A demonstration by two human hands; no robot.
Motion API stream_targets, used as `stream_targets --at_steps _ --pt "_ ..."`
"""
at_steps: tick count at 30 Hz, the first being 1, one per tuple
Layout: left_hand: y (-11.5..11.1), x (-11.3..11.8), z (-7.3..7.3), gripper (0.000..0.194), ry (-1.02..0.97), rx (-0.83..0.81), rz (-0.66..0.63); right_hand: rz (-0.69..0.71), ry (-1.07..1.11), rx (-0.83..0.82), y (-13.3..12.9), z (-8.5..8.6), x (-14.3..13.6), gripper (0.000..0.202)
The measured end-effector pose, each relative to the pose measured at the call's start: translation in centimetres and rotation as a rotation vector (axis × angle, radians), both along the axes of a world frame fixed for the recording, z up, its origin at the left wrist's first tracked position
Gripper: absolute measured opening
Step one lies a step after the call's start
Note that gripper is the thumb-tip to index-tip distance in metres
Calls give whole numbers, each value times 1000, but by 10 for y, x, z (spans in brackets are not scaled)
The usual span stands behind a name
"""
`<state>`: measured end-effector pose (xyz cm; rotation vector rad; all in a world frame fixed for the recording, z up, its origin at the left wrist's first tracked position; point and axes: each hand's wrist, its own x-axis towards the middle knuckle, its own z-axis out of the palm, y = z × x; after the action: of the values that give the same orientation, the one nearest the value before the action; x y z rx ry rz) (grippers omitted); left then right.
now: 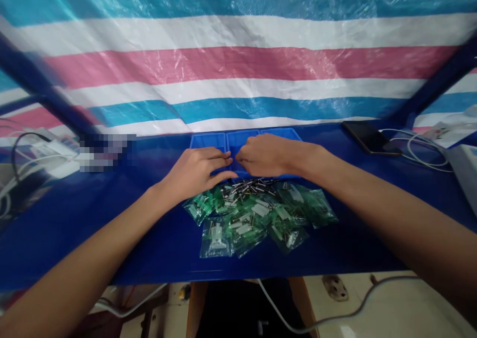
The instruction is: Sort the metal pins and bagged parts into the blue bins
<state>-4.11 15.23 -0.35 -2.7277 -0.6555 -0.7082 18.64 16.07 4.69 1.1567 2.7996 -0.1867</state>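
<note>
My left hand [203, 169] rests over the front of the left blue bin [208, 140], its fingers stretched to the right and the thumb apart; I see nothing held in it. My right hand [264, 155] reaches over the middle blue bin [235, 140] with its fingers curled down. Whatever those fingers hold, if anything, is hidden. Just in front of the bins lies a loose pile of thin metal screws [250, 188]. Clear bags [244, 228] with green and white pieces and screws spread below the pile.
A dark phone [368, 136] with a white cable [421, 154] lies at the right on the blue table [149, 243]. Cables and white items [55, 161] sit at the left. A striped plastic sheet [238, 64] hangs behind the table. A grey box [465, 171] stands at the right edge.
</note>
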Motion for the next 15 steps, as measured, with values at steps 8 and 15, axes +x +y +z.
stream_targets --at_steps 8,15 --pt "-3 -1 2 48 16 29 18 170 -105 29 0 -7 -10 33" --pt "-2 0 2 57 -3 38 7 125 6 -15 5 -12 -15 33"
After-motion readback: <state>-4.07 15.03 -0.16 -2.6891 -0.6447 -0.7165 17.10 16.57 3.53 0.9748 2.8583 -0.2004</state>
